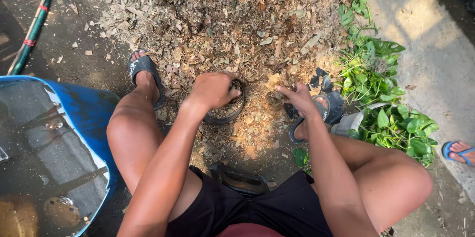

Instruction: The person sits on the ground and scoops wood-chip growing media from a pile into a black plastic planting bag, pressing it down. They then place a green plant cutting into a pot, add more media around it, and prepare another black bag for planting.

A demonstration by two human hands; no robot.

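**Down low at the edge of the leaf pile**

Right now I squat with my knees wide, and my left hand (213,90) is curled over the rim of a small black pot (226,109) at the centre of the frame, fingers closed on its upper edge. The pot sits on the ground at the near edge of the dry leaf mulch (222,14), which spreads across the whole upper middle of the frame. My right hand (298,97) is just right of centre, fingers loosely bent and spread, holding nothing; its fingertips touch the shredded leaves just beside the pot.

Between my two hands lies a narrow strip of sunlit mulch. My left sandal (144,68) stands at the pile's left edge, my right sandal (321,110) at its right edge, just beside my right hand. A blue tub (86,113) with dark water crowds the lower left, close against my left leg. Green leafy plants (381,93) hem in the right side, with bare concrete (435,44) beyond them in the upper right. A green hose (34,24) runs along the upper left. Someone else's foot in a blue sandal (459,151) shows at the right edge.
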